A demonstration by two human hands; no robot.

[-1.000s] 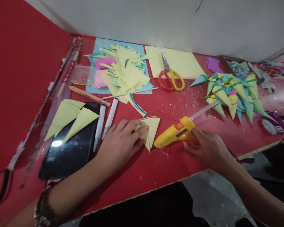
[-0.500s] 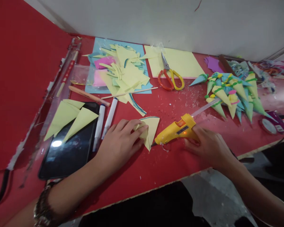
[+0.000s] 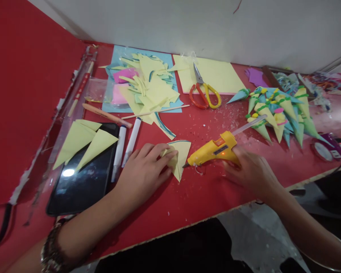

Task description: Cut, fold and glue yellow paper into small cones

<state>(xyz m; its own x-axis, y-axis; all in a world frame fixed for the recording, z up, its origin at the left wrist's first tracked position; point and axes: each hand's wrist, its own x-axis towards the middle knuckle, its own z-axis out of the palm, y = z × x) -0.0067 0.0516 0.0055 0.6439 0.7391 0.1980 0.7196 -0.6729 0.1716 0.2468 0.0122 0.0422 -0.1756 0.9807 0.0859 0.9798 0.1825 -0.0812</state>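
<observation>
My right hand (image 3: 251, 172) is wrapped round the handle of a yellow glue gun (image 3: 213, 151), and a clear glue stick (image 3: 248, 125) juts from its back. The dark nozzle touches or hovers just over the right edge of a folded yellow paper piece (image 3: 183, 153); which one I cannot tell. That piece lies point toward me, with a blue-green line along its curved edge. My left hand (image 3: 144, 172) holds its left side down, fingers curled over the fold, and hides part of it.
Left of my hands, yellow paper cones (image 3: 98, 148) lie on a black phone (image 3: 79, 189) beside white markers (image 3: 131, 142). Behind are paper scraps (image 3: 156, 83), scissors (image 3: 199, 89) and a yellow sheet (image 3: 221, 74). Decorated cones (image 3: 284, 110) and a tape roll (image 3: 323, 149) sit at right.
The glue gun's nozzle has moved up along the paper's right edge, away from its point, with my right hand rising slightly. My left hand and the paper stay almost still.
</observation>
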